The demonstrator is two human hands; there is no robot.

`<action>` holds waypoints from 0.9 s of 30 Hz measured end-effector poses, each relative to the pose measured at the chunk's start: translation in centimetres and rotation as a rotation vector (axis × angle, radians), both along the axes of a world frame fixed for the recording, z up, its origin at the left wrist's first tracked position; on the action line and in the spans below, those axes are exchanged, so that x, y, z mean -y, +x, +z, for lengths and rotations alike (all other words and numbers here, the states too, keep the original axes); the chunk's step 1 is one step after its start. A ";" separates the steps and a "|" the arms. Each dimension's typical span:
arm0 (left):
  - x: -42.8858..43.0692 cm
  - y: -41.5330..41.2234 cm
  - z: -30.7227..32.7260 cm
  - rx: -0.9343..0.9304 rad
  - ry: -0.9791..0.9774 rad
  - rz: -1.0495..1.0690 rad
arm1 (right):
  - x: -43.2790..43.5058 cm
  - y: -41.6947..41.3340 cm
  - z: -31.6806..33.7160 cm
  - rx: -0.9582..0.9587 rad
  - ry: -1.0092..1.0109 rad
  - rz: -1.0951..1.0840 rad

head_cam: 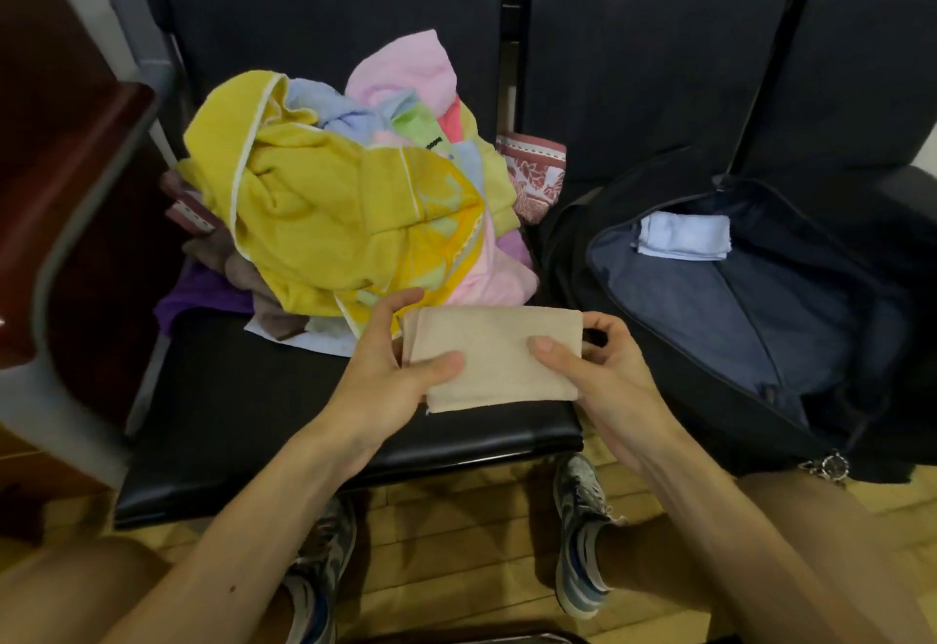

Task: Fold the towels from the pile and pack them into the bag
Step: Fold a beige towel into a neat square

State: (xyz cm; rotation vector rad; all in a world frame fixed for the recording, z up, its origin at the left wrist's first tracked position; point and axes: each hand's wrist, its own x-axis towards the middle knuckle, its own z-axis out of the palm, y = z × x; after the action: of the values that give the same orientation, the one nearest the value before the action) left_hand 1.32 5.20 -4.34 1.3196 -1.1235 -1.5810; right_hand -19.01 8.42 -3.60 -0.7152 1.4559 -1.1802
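Your left hand (390, 369) and right hand (593, 369) pinch opposite edges of the small folded beige terry towel (494, 357), likely light and floppy: keep both ends held toward the black fabric bag (684, 304) at its 3 o'clock.

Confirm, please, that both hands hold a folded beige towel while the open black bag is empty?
Not empty: the head view shows a folded pale blue towel inside the open black fabric bag. The left hand and right hand do hold the folded beige towel.
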 end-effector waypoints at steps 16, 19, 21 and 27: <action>4.0 -12.6 -1.2 0.208 -0.406 -0.117 | -0.4 -12.0 -0.4 -0.453 -0.056 -0.077; 6.7 -18.4 -1.6 0.308 -0.438 -0.242 | 1.1 -17.0 -0.8 -0.502 -0.030 -0.139; 9.0 -22.5 -2.6 0.375 -0.436 -0.333 | 3.1 -20.9 -1.9 -0.534 -0.018 -0.189; 16.1 -33.0 -5.2 0.533 -0.371 -0.383 | 12.2 -29.9 -4.9 -0.703 -0.048 -0.216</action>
State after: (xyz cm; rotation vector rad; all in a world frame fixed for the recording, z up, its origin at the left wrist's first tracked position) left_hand -31.71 -10.94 -9.52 1.3563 -1.9899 -1.2021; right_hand -48.96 -3.75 -8.48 -1.0958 2.1316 -1.1835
